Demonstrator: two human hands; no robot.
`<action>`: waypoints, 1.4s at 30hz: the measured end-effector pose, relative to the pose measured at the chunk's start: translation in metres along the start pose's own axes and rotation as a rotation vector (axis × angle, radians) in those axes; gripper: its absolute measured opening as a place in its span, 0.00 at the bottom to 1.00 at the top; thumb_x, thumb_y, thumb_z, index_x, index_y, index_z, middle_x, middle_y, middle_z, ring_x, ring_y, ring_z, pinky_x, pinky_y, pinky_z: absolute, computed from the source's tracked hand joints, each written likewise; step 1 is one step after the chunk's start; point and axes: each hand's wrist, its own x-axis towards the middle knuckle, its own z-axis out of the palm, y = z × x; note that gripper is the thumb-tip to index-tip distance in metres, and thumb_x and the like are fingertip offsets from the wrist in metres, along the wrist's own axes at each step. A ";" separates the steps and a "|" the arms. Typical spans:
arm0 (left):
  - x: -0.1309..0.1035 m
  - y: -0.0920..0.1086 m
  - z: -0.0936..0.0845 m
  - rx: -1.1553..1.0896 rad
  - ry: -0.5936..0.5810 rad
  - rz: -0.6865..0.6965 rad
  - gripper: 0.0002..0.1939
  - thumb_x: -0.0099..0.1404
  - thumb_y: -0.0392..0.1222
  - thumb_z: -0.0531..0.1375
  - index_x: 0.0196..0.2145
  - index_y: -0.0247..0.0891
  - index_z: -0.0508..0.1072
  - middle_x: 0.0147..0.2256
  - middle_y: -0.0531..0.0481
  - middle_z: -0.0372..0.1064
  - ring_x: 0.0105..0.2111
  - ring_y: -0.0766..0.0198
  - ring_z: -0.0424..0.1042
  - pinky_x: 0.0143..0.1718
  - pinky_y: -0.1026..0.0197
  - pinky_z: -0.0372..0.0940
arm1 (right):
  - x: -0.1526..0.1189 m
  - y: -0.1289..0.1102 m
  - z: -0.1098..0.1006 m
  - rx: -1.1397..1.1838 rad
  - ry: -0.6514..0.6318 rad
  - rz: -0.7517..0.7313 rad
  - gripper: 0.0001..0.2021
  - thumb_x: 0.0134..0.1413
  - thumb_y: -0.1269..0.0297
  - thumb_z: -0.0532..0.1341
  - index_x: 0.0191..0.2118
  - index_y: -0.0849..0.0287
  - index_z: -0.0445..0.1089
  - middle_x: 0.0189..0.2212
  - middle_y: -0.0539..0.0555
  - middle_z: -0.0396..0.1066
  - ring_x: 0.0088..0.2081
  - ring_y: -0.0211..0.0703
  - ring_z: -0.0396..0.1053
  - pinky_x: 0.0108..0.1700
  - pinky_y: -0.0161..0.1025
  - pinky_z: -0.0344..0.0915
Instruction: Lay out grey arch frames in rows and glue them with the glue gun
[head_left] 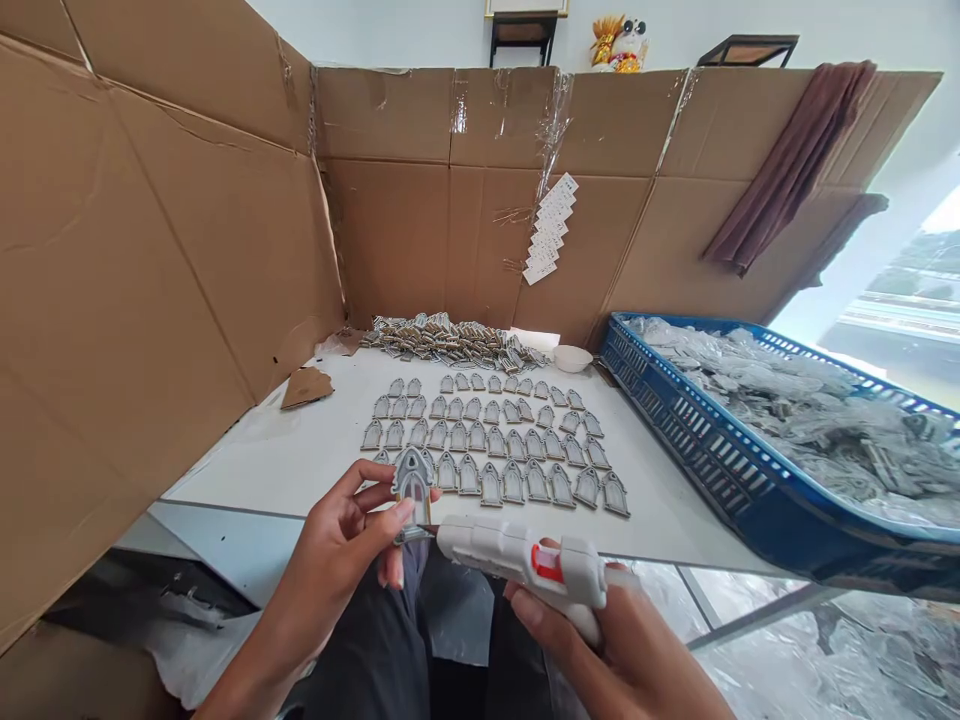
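Between the thumb and fingers of my left hand [352, 540] is a small grey arched window-shaped piece [412, 480], held upright above the table's front edge. My right hand [592, 630] is wrapped round the handle of a white glue gun [517, 555] with a red switch. The gun's nozzle points left and meets, or nearly meets, the lower edge of the piece; I cannot tell whether they touch. Behind my hands, rows of similar arched pieces [491, 485] lie flat on the white table [315, 470].
A heap of arched pieces [450, 340] lies at the back, beside a white bowl [572, 358]. On the right stands a blue crate [675, 470] full of plastic-wrapped pieces. Cardboard walls [397, 230] enclose the left and back. A torn cardboard scrap [306, 387] lies at left.
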 end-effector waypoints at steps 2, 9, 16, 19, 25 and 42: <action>0.000 0.000 0.000 -0.001 0.000 -0.004 0.27 0.61 0.62 0.72 0.43 0.44 0.66 0.47 0.43 0.83 0.18 0.69 0.67 0.23 0.62 0.64 | -0.001 0.002 0.002 0.022 0.015 0.009 0.27 0.67 0.34 0.61 0.41 0.53 0.85 0.33 0.57 0.82 0.39 0.55 0.81 0.44 0.41 0.79; 0.000 0.000 -0.001 -0.013 -0.010 -0.011 0.26 0.62 0.61 0.73 0.43 0.43 0.67 0.46 0.44 0.83 0.18 0.71 0.67 0.23 0.63 0.63 | -0.006 0.007 0.006 0.047 0.073 0.092 0.29 0.66 0.32 0.61 0.47 0.53 0.85 0.42 0.58 0.83 0.48 0.56 0.80 0.51 0.43 0.78; -0.003 0.007 0.001 -0.037 -0.004 -0.048 0.25 0.62 0.59 0.73 0.42 0.43 0.66 0.44 0.45 0.84 0.17 0.73 0.64 0.23 0.65 0.61 | -0.006 0.007 0.007 0.130 0.012 0.173 0.34 0.63 0.27 0.60 0.51 0.52 0.84 0.46 0.60 0.82 0.52 0.61 0.78 0.58 0.51 0.75; -0.004 0.007 0.000 -0.047 -0.022 -0.046 0.25 0.63 0.59 0.72 0.43 0.42 0.66 0.45 0.45 0.83 0.17 0.74 0.63 0.22 0.66 0.60 | -0.005 0.008 0.007 0.131 0.016 0.172 0.34 0.63 0.27 0.59 0.51 0.52 0.84 0.47 0.60 0.82 0.53 0.62 0.78 0.58 0.51 0.75; -0.002 0.001 -0.001 -0.011 -0.023 -0.008 0.25 0.65 0.60 0.71 0.43 0.43 0.65 0.47 0.44 0.83 0.18 0.73 0.66 0.24 0.64 0.63 | -0.001 0.007 0.001 -0.015 -0.021 0.029 0.31 0.67 0.31 0.57 0.50 0.53 0.84 0.44 0.60 0.84 0.48 0.58 0.80 0.49 0.44 0.76; 0.011 -0.028 0.006 0.294 0.012 0.091 0.21 0.65 0.60 0.70 0.43 0.43 0.72 0.44 0.46 0.82 0.20 0.65 0.74 0.25 0.60 0.70 | -0.011 0.006 0.007 -0.520 -0.241 -0.138 0.29 0.51 0.70 0.63 0.58 0.39 0.77 0.35 0.47 0.82 0.28 0.43 0.77 0.27 0.39 0.48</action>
